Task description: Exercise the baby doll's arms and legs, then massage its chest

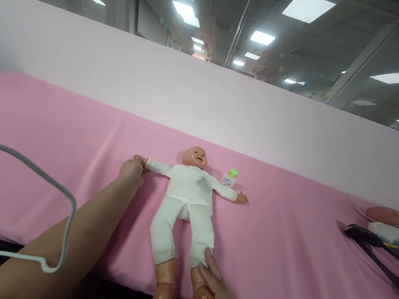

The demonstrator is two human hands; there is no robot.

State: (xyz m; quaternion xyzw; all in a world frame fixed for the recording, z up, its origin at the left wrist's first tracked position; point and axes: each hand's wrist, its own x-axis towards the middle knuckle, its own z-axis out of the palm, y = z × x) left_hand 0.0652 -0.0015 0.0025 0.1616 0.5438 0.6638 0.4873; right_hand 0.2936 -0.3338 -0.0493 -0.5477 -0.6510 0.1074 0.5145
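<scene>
A baby doll (pixel 191 187) in a white top and white trousers lies face up on a pink sheet (pixel 275 244), arms spread and bare feet towards me. My left hand (pixel 132 170) is closed around the doll's hand at the left, stretching that arm out sideways. Around the doll's lower leg and foot on the right, my right hand (pixel 218 286) has its fingers along the trouser cuff and its thumb on the inner side. A small clear bottle with a green cap (pixel 230 178) lies beside the doll's head, above its other arm.
Behind the sheet runs a low white wall (pixel 191 91) with glass above it. A second doll (pixel 390 216) lies at the far right, near a black strap with a buckle (pixel 366 235). A grey-white cable (pixel 67 197) loops across the left foreground, over my left forearm.
</scene>
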